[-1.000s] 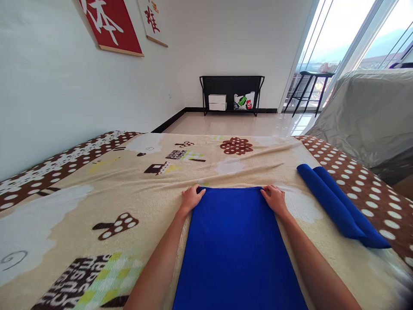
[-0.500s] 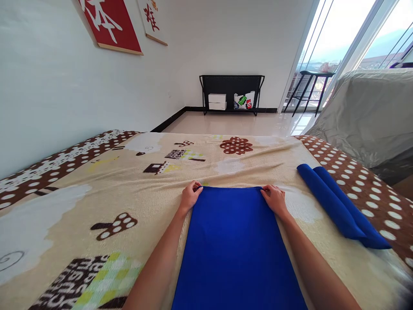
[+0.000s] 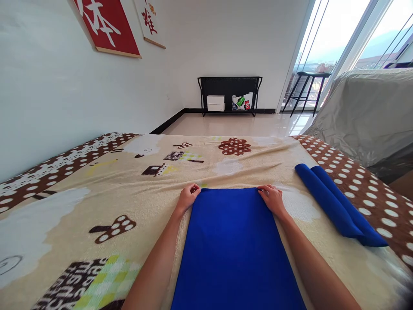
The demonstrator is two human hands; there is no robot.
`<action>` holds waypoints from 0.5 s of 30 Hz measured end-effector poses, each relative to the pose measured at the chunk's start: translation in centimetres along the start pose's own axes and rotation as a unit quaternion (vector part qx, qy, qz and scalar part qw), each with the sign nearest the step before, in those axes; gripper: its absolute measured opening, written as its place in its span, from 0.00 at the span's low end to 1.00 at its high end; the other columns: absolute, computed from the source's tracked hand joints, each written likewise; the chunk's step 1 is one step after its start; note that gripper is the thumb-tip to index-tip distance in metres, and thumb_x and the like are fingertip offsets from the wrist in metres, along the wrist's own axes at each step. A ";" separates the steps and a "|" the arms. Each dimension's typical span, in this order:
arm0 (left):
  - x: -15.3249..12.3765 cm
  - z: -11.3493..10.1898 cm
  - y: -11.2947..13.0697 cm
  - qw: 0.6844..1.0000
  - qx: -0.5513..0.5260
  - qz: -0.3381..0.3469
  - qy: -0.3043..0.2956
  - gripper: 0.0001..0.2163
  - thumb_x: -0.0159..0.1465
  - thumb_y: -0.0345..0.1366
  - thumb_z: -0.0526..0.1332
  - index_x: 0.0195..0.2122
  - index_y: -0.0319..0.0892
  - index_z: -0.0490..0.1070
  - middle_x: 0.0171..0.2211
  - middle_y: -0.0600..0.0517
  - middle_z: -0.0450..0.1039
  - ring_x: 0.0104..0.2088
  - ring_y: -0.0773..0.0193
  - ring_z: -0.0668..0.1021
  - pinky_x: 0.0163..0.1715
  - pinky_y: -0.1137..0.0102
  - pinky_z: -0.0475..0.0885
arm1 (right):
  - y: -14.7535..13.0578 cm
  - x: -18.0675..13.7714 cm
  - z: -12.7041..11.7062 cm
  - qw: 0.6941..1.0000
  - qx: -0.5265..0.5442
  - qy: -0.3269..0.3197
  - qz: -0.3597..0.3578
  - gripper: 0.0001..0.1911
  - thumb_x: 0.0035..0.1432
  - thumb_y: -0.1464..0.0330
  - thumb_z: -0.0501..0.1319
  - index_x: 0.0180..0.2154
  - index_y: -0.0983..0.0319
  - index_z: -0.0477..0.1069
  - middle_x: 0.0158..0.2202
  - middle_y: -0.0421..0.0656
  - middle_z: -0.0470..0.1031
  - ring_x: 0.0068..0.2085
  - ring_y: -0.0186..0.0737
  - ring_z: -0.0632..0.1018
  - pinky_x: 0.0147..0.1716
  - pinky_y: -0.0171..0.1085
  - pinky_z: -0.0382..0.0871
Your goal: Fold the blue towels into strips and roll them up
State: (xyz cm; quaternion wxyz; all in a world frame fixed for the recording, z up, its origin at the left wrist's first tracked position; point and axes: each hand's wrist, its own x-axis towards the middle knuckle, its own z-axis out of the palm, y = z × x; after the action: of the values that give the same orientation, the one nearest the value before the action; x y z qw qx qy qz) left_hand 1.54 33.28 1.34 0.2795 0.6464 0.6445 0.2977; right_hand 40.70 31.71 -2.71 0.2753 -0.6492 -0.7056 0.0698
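A blue cloth (image 3: 237,249) lies flat on the patterned blanket (image 3: 155,202), its far edge running between my two hands. At the far left corner, my left hand (image 3: 189,196) pinches the cloth between thumb and fingers. My right hand (image 3: 272,198) pinches the far right corner in the same way. The cloth's near end runs out of the bottom of the view. Off to the right, a rolled or folded blue cloth (image 3: 335,202) rests on the blanket, apart from my right hand.
The blanket has brown dotted borders at both sides. Beyond the bed, a black rack (image 3: 229,94) with white boxes (image 3: 215,103) stands against the wall. A grey-covered bulky object (image 3: 374,112) is at right, near a black stool (image 3: 308,88) by the window. Scrolls (image 3: 108,28) hang at left.
The view has shifted slightly. Both hands still pinch the cloth's far corners, and the cloth lies as before.
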 end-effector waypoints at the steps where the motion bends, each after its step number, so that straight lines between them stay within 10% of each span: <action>1: 0.0 0.0 0.0 1.000 -0.002 -0.003 -0.001 0.15 0.68 0.42 0.61 0.52 0.40 0.70 0.50 0.47 0.73 0.46 0.58 0.78 0.45 0.58 0.76 | 0.0 0.0 0.0 1.000 -0.001 0.001 0.003 0.16 0.65 0.60 0.60 0.50 0.62 0.71 0.51 0.46 0.74 0.51 0.43 0.76 0.52 0.50 0.71; 15: 0.0 -0.2 -0.2 0.999 -0.027 -0.031 -0.006 0.16 0.67 0.42 0.62 0.53 0.40 0.70 0.51 0.47 0.73 0.46 0.57 0.78 0.45 0.58 0.76 | 0.4 0.3 0.7 0.997 -0.048 0.021 0.062 0.17 0.65 0.59 0.61 0.50 0.62 0.71 0.51 0.46 0.73 0.50 0.42 0.76 0.50 0.49 0.72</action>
State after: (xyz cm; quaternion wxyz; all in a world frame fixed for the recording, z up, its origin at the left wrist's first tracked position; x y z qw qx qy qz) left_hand 1.30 33.30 1.34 0.3097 0.6203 0.6542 0.3021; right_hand 40.70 32.25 -3.40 0.2538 -0.7053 -0.6608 0.0392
